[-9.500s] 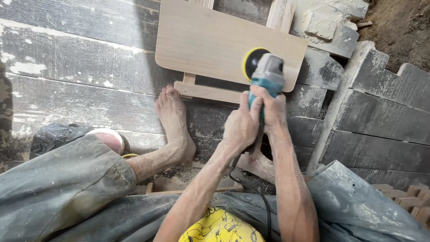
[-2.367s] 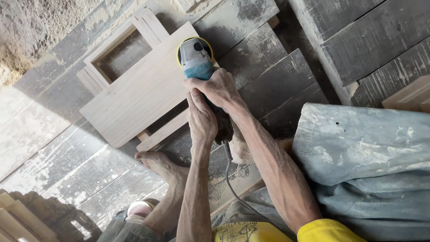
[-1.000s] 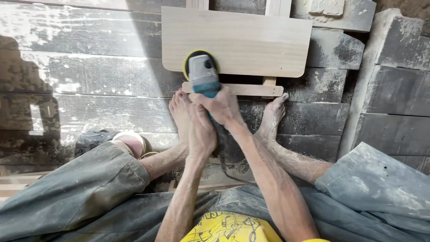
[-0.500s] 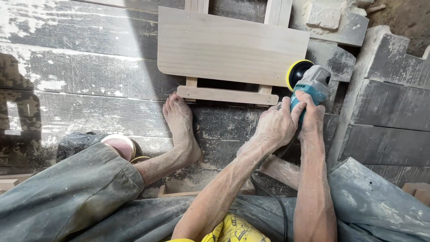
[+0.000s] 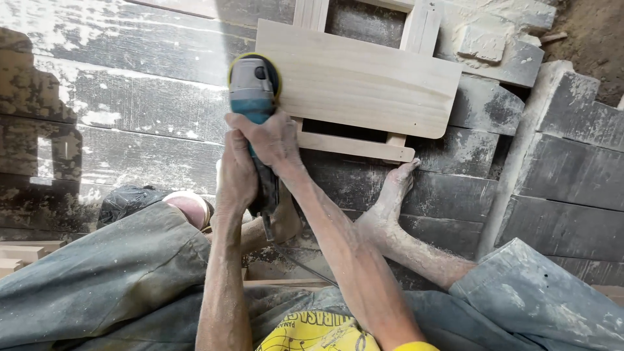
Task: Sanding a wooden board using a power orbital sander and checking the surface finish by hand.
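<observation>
A teal and grey power sander [image 5: 252, 88] with a yellow-rimmed disc sits at the left edge of a pale wooden panel [image 5: 364, 81]. My right hand [image 5: 272, 136] grips the sander's body just behind the head. My left hand [image 5: 235, 174] holds its dark handle lower down. The panel lies on a light wooden frame [image 5: 354, 147] on dark, dusty floor planks [image 5: 130, 117]. My bare right foot [image 5: 389, 205] braces against the frame's lower rail; the left foot is mostly hidden behind my arms.
A black plastic bag [image 5: 127, 198] and a pinkish round lid [image 5: 192, 207] lie by my left knee. Stacked dark planks [image 5: 572, 162] rise at the right, with earth beyond. Pale wood pieces [image 5: 16, 253] sit at the left edge. The sander's cable [image 5: 296, 263] trails toward my lap.
The sander has swung from the panel's right end to its left edge, both hands moving with it. My right foot now shows against the frame.
</observation>
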